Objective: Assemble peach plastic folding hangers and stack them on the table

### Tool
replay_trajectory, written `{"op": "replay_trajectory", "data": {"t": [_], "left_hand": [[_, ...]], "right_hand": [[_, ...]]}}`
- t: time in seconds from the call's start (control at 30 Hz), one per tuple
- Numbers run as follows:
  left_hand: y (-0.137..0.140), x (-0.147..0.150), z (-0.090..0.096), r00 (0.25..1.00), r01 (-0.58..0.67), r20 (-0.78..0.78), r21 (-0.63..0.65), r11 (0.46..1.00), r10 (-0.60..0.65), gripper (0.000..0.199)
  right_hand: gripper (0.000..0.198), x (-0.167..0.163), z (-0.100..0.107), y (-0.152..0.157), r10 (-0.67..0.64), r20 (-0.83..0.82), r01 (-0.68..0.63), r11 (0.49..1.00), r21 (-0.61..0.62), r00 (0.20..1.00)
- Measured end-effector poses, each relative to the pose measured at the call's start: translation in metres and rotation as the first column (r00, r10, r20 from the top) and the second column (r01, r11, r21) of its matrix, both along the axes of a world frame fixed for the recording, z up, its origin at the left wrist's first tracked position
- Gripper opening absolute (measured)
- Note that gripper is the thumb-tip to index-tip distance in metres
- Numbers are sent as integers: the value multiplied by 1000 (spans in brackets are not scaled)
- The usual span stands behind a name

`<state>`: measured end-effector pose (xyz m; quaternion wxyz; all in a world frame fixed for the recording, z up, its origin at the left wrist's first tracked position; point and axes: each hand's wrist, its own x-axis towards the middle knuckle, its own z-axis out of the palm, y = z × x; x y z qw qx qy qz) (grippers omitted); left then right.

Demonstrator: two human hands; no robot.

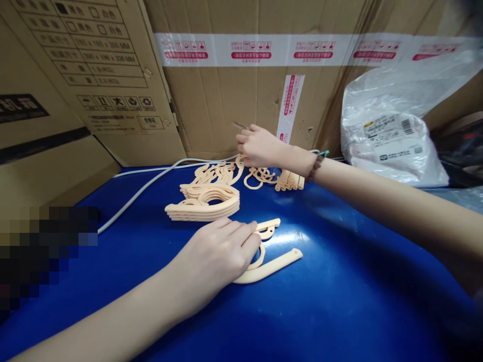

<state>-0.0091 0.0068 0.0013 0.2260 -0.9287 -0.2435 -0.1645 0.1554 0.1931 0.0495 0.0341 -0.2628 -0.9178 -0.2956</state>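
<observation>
My left hand [230, 246] is closed around a cream plastic folding clothes hanger [273, 266] on the blue tabletop; one long arm, a short arm and a rounded middle part show past the fingers. At the back of the table, my right hand [260, 146] has its fingers curled over a cream plastic hook [239, 168] beside a row of similar hooks [211, 173]. The fingertips and part of that hook are hidden. Left of centre, between the hands, lies a neat stack of cream hanger parts [204, 208].
More loose hooks [260, 177] and a bundle of short cream arms [290, 180] lie under my right wrist. A white cable [139, 193] crosses the back left. Cardboard boxes [211, 100] wall the rear and left. A clear plastic package [396, 136] stands at back right.
</observation>
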Motion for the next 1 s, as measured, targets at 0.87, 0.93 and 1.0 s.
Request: {"op": "replay_trajectory", "data": {"t": [0.87,0.93,1.0], "left_hand": [[-16,18,-1,963,6,253,-370,929,94,23],[-19,21,-2,965,27,246,-439,898,91,23],[-21,23,-2,972,32,217,-500,865,90,22]], "right_hand": [[28,106,-23,-158,-769,-567,-527,365,-768,294],[29,101,-24,-165,-752,-542,-472,348,-810,375],[30,97,-25,-171,-706,-550,-426,373,-824,446]]}}
